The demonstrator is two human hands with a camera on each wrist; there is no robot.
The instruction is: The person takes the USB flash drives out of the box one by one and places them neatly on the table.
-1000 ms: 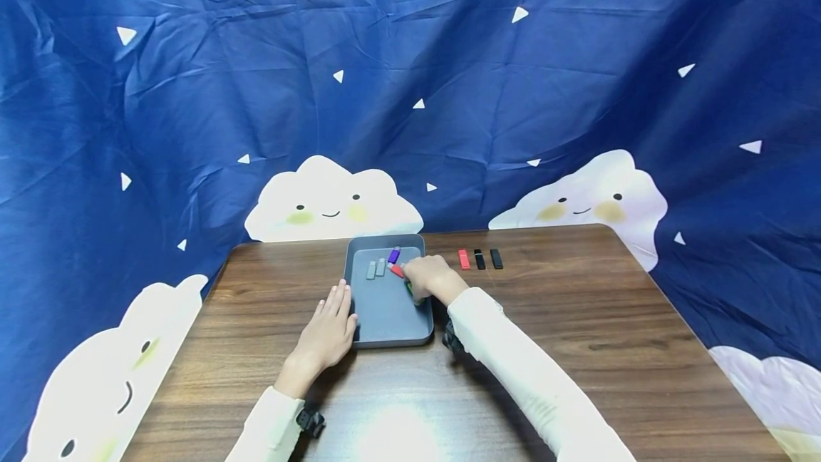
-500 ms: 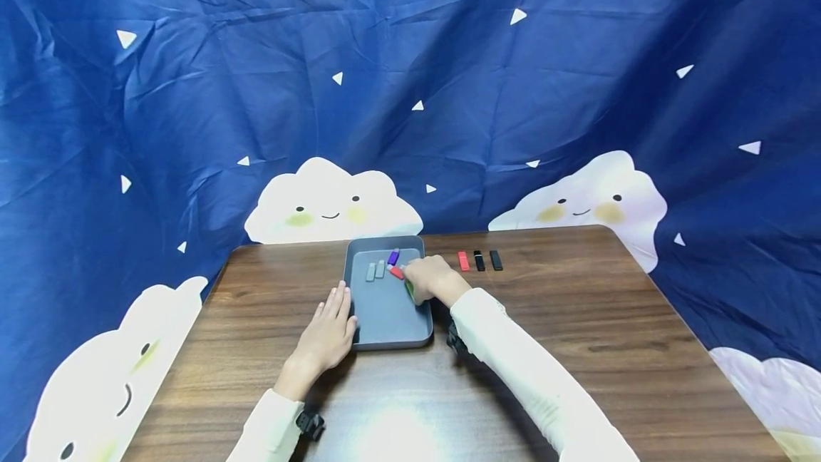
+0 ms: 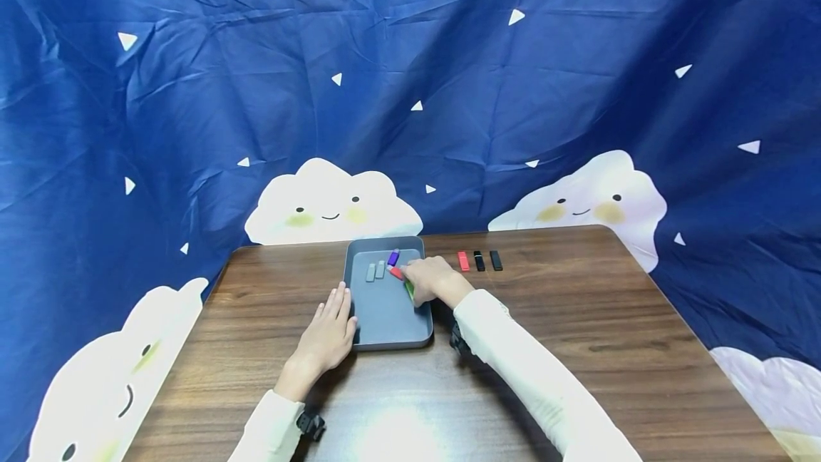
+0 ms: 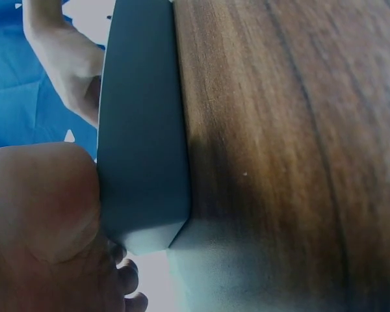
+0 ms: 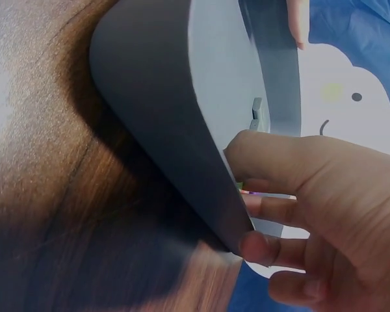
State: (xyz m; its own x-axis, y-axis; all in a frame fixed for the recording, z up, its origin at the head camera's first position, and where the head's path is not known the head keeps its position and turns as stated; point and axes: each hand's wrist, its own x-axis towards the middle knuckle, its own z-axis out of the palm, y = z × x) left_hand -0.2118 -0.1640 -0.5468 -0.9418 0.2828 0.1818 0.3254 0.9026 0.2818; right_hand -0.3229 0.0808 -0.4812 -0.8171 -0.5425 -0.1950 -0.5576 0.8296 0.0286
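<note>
My left hand [image 3: 323, 337] lies with straight fingers along the left rim of a shallow grey tray [image 3: 385, 326]. My right hand [image 3: 431, 279] reaches over the tray's right side, fingers curled, and pinches a green USB flash drive [image 3: 409, 289], mostly hidden beneath it. A bit of green shows between thumb and fingers in the right wrist view. Just beyond the fingertips is a red flash drive [image 3: 397, 273] set at a slant. A purple one [image 3: 393, 257] lies behind it. Two grey-green drives [image 3: 380, 269] sit side by side to the left.
On the wooden table [image 3: 577, 305], right of the tray, a red flash drive [image 3: 463, 261], a black one [image 3: 479, 260] and another black one [image 3: 496, 260] form a row. A blue curtain [image 3: 385, 91] with white clouds hangs behind the table's far edge.
My right hand has shifted very slightly at the tray's right side, and more of the green flash drive shows beneath it. My left hand stays on the rim.
</note>
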